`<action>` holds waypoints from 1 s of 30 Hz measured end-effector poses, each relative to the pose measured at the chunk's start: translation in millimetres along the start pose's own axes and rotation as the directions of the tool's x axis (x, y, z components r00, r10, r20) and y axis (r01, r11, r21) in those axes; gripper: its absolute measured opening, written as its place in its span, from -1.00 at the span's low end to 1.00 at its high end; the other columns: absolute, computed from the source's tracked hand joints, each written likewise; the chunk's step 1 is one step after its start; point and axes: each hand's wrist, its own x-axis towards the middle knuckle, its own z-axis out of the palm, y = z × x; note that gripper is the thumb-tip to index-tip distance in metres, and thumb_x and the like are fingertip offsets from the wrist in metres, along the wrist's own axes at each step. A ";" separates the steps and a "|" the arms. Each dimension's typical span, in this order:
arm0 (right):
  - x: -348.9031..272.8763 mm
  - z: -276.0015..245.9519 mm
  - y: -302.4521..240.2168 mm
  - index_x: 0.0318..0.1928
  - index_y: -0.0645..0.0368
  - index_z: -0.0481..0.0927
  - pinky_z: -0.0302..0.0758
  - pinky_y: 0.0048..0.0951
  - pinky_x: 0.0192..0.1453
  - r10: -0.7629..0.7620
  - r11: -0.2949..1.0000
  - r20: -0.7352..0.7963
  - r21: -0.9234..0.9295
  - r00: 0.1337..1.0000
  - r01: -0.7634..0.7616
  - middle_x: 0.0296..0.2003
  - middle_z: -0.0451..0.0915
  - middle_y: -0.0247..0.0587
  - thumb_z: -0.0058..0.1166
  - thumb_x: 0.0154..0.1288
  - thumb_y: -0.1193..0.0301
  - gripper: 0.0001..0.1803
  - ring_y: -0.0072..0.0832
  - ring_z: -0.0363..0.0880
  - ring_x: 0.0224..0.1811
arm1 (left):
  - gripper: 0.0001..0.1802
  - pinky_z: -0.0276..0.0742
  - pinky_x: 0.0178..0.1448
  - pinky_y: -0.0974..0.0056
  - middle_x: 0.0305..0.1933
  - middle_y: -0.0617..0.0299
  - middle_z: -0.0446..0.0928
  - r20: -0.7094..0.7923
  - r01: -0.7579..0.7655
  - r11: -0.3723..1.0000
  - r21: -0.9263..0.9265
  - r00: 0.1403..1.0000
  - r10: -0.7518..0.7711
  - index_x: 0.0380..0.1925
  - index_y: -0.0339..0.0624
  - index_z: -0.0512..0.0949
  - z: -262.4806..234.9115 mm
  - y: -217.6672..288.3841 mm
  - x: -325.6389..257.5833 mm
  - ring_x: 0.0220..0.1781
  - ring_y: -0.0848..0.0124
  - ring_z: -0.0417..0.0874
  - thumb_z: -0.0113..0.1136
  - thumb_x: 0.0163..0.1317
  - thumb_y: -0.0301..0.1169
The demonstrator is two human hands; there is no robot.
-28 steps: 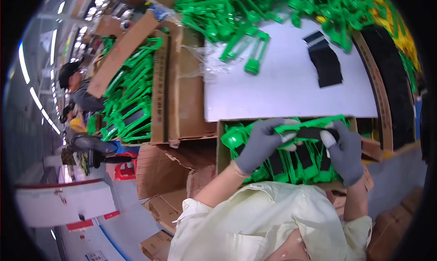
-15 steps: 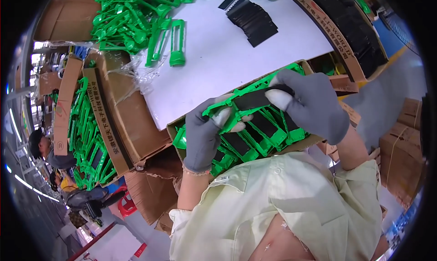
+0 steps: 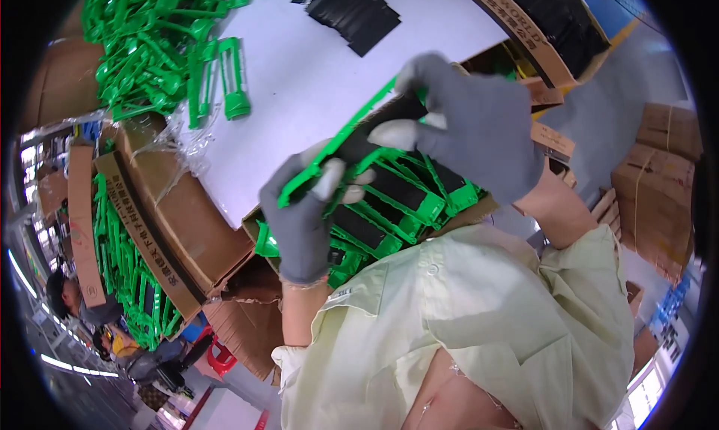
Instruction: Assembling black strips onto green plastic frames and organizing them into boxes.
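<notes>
Both my gloved hands hold a long green plastic frame (image 3: 343, 136) with a black strip (image 3: 359, 142) lying along it. My left hand (image 3: 296, 224) is closed around the frame's near left end, thumb against it. At the far right end, my right hand (image 3: 472, 123) pinches frame and strip, its thumb pressed on the black surface. The frame is tilted, its long green edge turned up. Below the hands, a cardboard box holds several green frames with black panels (image 3: 359, 228) in them. Part of the box is hidden by my hands.
On the white table (image 3: 281, 78) lie a heap of green frames (image 3: 153, 48) and a fanned stack of black strips (image 3: 352, 14). A box of green frames (image 3: 135, 258) stands left; a box of black pieces (image 3: 558, 18) is far right. Taped cartons (image 3: 651, 198) stand right.
The view has shifted, so the table things sit further left. My hands have turned the held frame steeper, its long edge now facing up; both keep their hold.
</notes>
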 end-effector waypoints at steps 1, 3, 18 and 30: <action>1.8 -1.3 3.8 -0.20 0.09 0.53 0.41 -0.37 -0.49 0.017 1.000 0.002 -0.011 1.000 -0.017 -0.62 0.46 -0.20 0.29 0.02 0.06 -0.55 -0.33 0.51 -0.61 | -0.71 0.62 -0.29 0.38 -0.24 -0.02 0.60 0.004 -0.021 0.999 0.024 1.000 0.021 -0.08 -0.53 0.49 3.0 4.9 -0.3 -0.33 0.22 0.70 0.11 0.21 -0.56; 10.7 -1.9 16.9 -0.15 0.14 0.54 0.42 -0.47 -0.45 -0.213 0.977 -0.369 -0.084 0.905 0.196 -0.58 0.50 -0.22 0.30 0.01 0.04 -0.49 -0.48 0.49 -0.59 | -0.70 0.61 -0.32 0.39 -0.25 -0.03 0.60 0.037 -0.059 0.997 0.052 0.998 0.057 -0.09 -0.53 0.49 0.2 8.3 4.5 -0.35 0.23 0.70 0.12 0.20 -0.55; -119.5 3.5 56.2 -0.32 0.16 0.59 0.43 -0.45 -0.53 0.522 0.762 0.247 0.295 0.816 -0.577 -0.67 0.54 -0.18 0.24 0.13 0.13 -0.67 -0.45 0.60 -0.62 | -0.64 0.55 -0.40 0.29 -0.34 0.11 0.56 0.434 -0.199 0.814 0.546 0.898 -0.071 -0.15 -0.30 0.47 68.3 -18.6 55.2 -0.36 0.34 0.66 0.30 0.02 -0.52; -11.7 -9.2 88.1 -0.29 0.11 0.62 0.46 -0.53 -0.34 0.208 0.971 -0.047 0.128 0.977 -0.201 -0.42 0.59 -0.28 0.23 0.12 0.29 -0.80 -0.47 0.54 -0.48 | -0.34 0.53 -0.37 0.06 -0.03 0.04 0.41 0.552 -0.617 0.133 0.775 0.765 0.333 0.11 -0.10 0.31 91.9 -29.8 70.1 -0.35 0.10 0.63 0.33 -0.01 -0.23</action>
